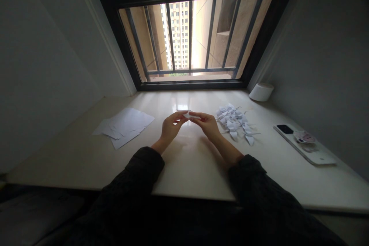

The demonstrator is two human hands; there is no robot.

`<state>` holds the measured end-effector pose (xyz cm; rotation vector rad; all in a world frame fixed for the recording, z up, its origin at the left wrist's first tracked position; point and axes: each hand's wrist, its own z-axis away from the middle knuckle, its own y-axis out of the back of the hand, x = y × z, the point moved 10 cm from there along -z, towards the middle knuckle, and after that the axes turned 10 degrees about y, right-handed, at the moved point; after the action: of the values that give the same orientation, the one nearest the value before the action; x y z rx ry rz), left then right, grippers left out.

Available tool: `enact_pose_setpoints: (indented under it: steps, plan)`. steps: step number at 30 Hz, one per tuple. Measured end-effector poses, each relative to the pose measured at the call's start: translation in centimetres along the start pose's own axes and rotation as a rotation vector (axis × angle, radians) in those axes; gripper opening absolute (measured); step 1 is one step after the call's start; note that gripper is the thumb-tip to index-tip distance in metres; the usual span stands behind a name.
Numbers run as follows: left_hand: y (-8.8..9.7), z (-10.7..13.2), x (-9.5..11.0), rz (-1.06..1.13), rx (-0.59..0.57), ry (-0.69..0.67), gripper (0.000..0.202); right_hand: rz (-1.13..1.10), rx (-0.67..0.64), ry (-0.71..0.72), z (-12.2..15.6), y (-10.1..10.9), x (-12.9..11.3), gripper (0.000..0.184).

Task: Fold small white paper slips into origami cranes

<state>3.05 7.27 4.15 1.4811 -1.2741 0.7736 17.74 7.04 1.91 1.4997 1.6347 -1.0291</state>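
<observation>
Between my two hands, above the middle of the pale sill, is a small piece of folded white paper. My left hand pinches its left side with thumb and fingers. On the other side, my right hand grips it the same way, fingertips almost meeting the left ones. The exact folds are partly hidden by the fingers. Just right of my right hand lies a pile of folded white paper figures with thin pointed ends. Flat white paper sheets lie loosely stacked to the left of my left hand.
On the right of the sill lies a white phone with a round grip on its back. A white cylindrical object stands in the far right corner. Behind the sill is a dark-framed window with bars outside; walls flank both sides.
</observation>
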Motion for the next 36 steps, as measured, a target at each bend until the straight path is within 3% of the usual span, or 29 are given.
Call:
enact_pose_setpoints:
  steps: [9, 19, 27, 36]
  plan:
    - [-0.2, 0.2, 0.4, 0.091, -0.012, -0.032, 0.025, 0.0, 0.002, -0.019, 0.1, -0.1, 0.2, 0.031]
    - [0.1, 0.5, 1.3, -0.021, 0.02, -0.07, 0.023, 0.003, 0.043, -0.026, 0.0, 0.1, 0.2, 0.028]
    - [-0.1, 0.3, 0.6, 0.05, -0.008, -0.041, 0.027, -0.005, 0.017, -0.019, 0.0, 0.1, 0.3, 0.038]
    - [0.0, 0.3, 0.9, 0.033, 0.006, -0.034, 0.027, 0.044, 0.06, -0.009, 0.1, 0.3, -0.2, 0.031]
